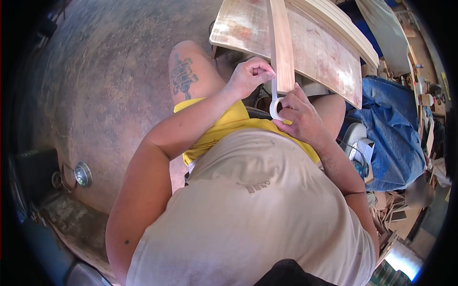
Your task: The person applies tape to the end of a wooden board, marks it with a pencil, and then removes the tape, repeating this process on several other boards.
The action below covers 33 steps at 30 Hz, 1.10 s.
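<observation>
A roll of white tape (274, 109) is in my right hand (301, 114), whose fingers wrap round it just below the end of a pale wooden board (283, 52). A strip of tape runs up from the roll, and my left hand (250, 76) pinches its free end beside the board's left edge. The board lies lengthwise on a worn wooden tabletop (243, 24), its near end jutting over the edge toward me. My right fingertips are right at that near end.
More long wooden strips (343, 28) lie along the tabletop's right side. A blue tarp (389, 128) drapes over things at my right, with wood scraps (393, 205) below it. On the concrete floor (105, 71) at left stands a round silvery object (83, 174).
</observation>
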{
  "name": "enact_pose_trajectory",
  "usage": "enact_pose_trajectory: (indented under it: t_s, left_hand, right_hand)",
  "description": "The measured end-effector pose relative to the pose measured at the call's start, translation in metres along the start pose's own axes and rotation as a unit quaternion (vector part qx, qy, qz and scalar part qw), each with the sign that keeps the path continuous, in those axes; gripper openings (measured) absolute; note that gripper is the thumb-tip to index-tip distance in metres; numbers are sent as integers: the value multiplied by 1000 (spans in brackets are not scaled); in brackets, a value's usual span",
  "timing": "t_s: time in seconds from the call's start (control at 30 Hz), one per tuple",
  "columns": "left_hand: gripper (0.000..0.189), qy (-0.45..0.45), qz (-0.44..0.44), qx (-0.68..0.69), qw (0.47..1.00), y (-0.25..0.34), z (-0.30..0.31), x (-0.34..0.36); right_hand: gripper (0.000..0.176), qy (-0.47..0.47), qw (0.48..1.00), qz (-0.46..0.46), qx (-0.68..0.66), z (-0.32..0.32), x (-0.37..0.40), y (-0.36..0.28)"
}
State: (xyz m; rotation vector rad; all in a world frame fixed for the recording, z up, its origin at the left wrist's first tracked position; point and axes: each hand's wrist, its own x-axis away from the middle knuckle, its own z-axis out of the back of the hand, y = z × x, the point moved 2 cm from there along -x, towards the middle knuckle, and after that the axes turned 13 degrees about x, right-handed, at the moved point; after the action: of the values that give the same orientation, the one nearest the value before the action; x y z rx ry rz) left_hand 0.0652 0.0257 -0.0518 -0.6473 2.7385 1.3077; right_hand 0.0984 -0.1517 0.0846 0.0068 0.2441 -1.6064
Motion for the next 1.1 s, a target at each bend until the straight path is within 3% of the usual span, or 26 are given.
enact_pose_trajectory:
  t_s: [0.13, 0.23, 0.3, 0.33, 0.4, 0.43, 0.5, 0.57, 0.63, 0.77, 0.83, 1.1]
  left_hand:
    - [16, -11, 4, -16, 1000, -5, 2, -2]
    - [31, 40, -3, 21, 999, -8, 7, -5]
    - [39, -13, 79, 45, 996, -8, 7, -7]
    - [39, -14, 80, 44, 996, -5, 3, -6]
    - [40, -1, 200, 101, 975, -4, -6, -1]
    - [40, -3, 202, 98, 974, -4, -7, -2]
    - [53, -65, 280, 236, 928, -4, -14, -1]
    - [60, -98, 287, 257, 917, -5, -24, -1]
    - [69, -56, 272, 380, 882, -7, -34, 4]
    - [80, -54, 268, 379, 884, -10, -39, 7]
    - [87, -13, 256, 318, 913, -16, -38, 7]
    - [94, -23, 233, 311, 921, -28, -35, 6]
  right_hand:
    - [27, 9, 1000, 0, -1, 0, 0, 0]
    - [25, 20, 1000, 7, 11, 0, 0, 1]
    - [25, 17, 1000, 8, 6, 0, 0, 2]
    - [25, 18, 1000, 6, 6, 1, 0, 2]
    - [28, 17, 1000, 1, -6, 2, 1, 2]
    - [28, 19, 1000, -1, -6, 2, 0, 2]
    - [27, 29, 1000, 7, -6, 2, 0, 2]
    - [28, 32, 999, 4, -19, 0, 0, 3]
    - [28, 34, 999, -1, -33, 0, 2, 4]
    - [25, 43, 999, 3, -1, 3, 6, 2]
    - [23, 39, 999, -7, 13, 3, 10, 1]
    - [26, 31, 997, -30, 59, 3, 26, 8]
